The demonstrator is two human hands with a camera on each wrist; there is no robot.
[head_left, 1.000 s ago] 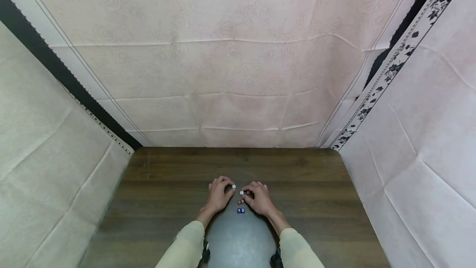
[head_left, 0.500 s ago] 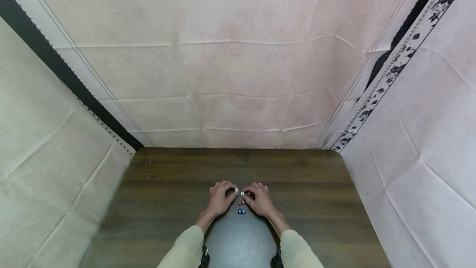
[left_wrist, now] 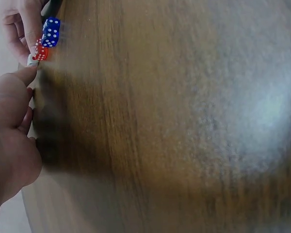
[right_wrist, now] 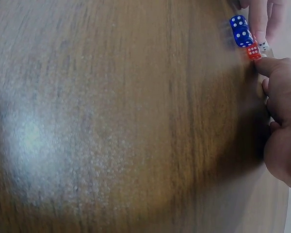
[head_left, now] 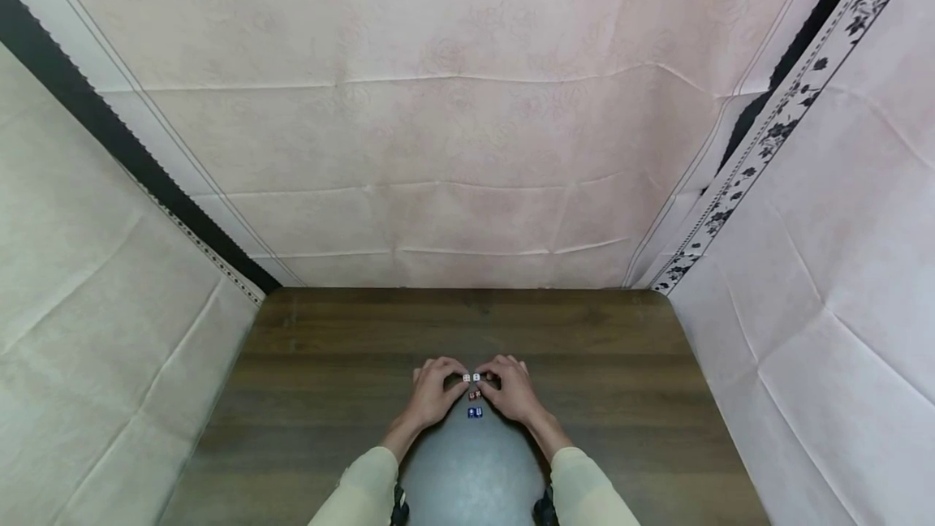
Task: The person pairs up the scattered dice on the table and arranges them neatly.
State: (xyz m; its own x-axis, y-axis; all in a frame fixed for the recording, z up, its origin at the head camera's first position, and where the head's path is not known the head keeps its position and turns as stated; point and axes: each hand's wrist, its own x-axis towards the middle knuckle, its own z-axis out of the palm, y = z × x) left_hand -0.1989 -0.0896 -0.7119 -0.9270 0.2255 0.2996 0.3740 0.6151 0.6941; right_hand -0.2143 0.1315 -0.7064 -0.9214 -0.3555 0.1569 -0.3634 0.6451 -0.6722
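Note:
Thumb and forefinger of the left hand (head_left: 433, 392) pinch a white die (head_left: 466, 378). Facing it, the right hand (head_left: 511, 390) pinches a second white die (head_left: 477, 377), a narrow gap from the first in the head view. Just below them, nearer the body, lies a pair of red dice (head_left: 475, 395), and below that a pair of blue dice (head_left: 475, 412) side by side. In the left wrist view the blue dice (left_wrist: 51, 32) stand out past the red ones (left_wrist: 40, 50). The right wrist view has a white die (right_wrist: 263, 46) under the left fingers (right_wrist: 258, 24).
The dice are on a brown wood-grain table (head_left: 329, 347) with a glare patch towards the body. Pale patterned cloth (head_left: 453, 144) hangs beyond its far edge, and light cloth panels (head_left: 825, 307) stand on both sides.
The left hand has moved right and slightly towards the body, bringing its white die close to the other white one. The right hand and the coloured dice have stayed nearly in place.

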